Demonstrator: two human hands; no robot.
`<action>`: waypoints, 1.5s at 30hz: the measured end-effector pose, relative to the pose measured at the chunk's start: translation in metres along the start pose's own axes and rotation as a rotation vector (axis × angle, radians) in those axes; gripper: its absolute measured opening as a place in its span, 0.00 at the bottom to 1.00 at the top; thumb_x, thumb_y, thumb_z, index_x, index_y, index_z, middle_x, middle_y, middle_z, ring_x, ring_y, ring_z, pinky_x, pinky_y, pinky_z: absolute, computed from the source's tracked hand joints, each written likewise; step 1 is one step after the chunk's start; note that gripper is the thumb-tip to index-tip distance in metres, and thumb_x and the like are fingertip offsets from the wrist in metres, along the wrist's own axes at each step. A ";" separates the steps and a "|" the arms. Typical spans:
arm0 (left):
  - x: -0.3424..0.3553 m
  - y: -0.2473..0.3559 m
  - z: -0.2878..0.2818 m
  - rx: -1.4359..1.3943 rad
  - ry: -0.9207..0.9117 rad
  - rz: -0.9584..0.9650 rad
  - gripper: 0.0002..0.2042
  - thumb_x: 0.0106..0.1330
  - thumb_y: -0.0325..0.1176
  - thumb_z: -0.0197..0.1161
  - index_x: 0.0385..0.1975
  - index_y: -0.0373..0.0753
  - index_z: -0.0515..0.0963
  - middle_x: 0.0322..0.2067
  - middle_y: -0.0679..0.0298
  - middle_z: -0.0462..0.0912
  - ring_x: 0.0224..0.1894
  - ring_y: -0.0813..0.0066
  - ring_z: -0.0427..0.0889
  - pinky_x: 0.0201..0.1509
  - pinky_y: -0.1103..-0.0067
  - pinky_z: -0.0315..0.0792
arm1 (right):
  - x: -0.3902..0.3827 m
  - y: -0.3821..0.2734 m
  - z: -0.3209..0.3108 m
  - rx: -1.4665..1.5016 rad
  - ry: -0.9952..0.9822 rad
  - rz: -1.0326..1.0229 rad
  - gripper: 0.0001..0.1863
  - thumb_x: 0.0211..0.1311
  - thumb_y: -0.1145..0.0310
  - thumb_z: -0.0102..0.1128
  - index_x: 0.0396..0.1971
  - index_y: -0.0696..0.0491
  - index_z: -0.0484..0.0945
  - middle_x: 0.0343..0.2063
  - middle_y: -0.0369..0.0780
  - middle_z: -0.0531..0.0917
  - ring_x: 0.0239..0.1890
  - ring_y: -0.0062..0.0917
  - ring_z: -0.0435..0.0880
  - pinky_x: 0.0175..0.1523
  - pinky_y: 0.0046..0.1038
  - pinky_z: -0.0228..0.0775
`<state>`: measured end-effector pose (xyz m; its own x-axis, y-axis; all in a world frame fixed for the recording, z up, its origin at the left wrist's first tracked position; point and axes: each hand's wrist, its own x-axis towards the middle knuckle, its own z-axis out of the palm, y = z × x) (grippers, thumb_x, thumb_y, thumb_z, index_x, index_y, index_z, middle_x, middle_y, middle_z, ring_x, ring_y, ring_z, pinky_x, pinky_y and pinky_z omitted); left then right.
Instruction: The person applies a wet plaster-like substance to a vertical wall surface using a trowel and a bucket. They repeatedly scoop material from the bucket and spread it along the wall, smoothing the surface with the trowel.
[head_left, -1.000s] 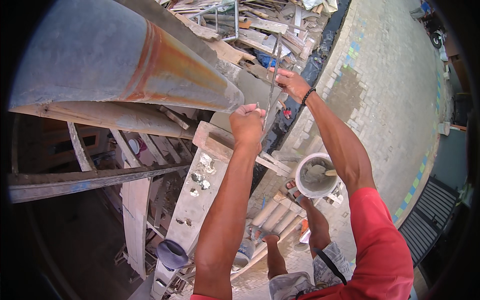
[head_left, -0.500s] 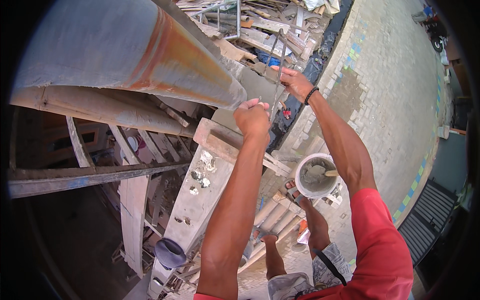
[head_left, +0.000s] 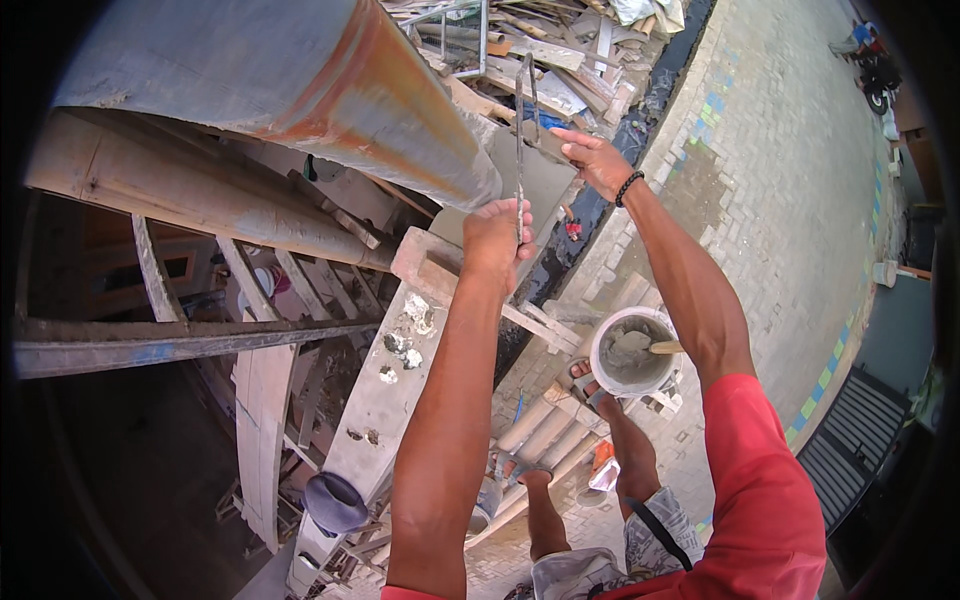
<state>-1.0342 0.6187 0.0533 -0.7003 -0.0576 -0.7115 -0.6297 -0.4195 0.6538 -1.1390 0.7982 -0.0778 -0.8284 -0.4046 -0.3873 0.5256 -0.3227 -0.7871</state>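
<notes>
"Under my remote camera, what's gripped?"

"I see the left hand (head_left: 492, 240) closed round the lower end of a bent metal rod (head_left: 520, 150), held out ahead; the right hand (head_left: 602, 168) is loosely open beside it, contact unclear."

"Obstructions?"

"A rust-stained grey pipe (head_left: 230, 60) crowds the left hand; lower down, a mortar bucket (head_left: 597, 353); farther, scrap timber (head_left: 560, 52); beyond the paving (head_left: 790, 180), a motorcycle (head_left: 880, 80)."

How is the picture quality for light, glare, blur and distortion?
Head view: soft daylight, bright paving, deep shadow beneath the ladder-like frame; head view: corners fall to black and the painted strip at right appears bowed; head view: the left hand, right hand and bent metal rod look fairly sharp, without strong glare.
</notes>
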 end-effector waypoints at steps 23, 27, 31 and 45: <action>-0.015 0.017 -0.015 0.483 -0.242 -0.033 0.07 0.55 0.25 0.49 0.32 0.32 0.72 0.19 0.68 0.65 0.13 0.84 0.61 0.12 0.84 0.52 | 0.011 0.003 -0.020 -0.053 -0.029 -0.032 0.19 0.60 0.70 0.54 0.52 0.51 0.72 0.39 0.33 0.78 0.39 0.18 0.76 0.43 0.24 0.70; -0.015 0.025 -0.024 0.601 -0.264 -0.032 0.06 0.55 0.24 0.50 0.31 0.33 0.73 0.19 0.69 0.65 0.13 0.85 0.61 0.12 0.84 0.53 | 0.003 0.005 0.000 0.011 -0.034 -0.030 0.19 0.59 0.71 0.54 0.52 0.53 0.71 0.41 0.34 0.77 0.40 0.19 0.76 0.44 0.25 0.71; -0.018 0.031 -0.019 0.552 -0.240 0.001 0.06 0.58 0.24 0.49 0.32 0.34 0.72 0.18 0.69 0.65 0.13 0.85 0.60 0.12 0.84 0.53 | 0.002 0.002 0.001 -0.011 0.015 -0.013 0.20 0.59 0.70 0.54 0.53 0.53 0.71 0.41 0.34 0.77 0.41 0.18 0.75 0.46 0.25 0.70; -0.020 0.032 -0.037 0.740 -0.338 0.022 0.08 0.56 0.32 0.62 0.29 0.37 0.71 0.17 0.70 0.65 0.13 0.86 0.59 0.13 0.86 0.52 | 0.001 0.001 0.002 -0.037 -0.002 -0.020 0.19 0.61 0.72 0.53 0.54 0.51 0.71 0.42 0.33 0.78 0.42 0.18 0.75 0.49 0.25 0.70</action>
<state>-1.0278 0.5733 0.0785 -0.7041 0.2672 -0.6579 -0.5909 0.2934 0.7515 -1.1388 0.7958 -0.0777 -0.8382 -0.4002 -0.3706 0.5016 -0.2984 -0.8120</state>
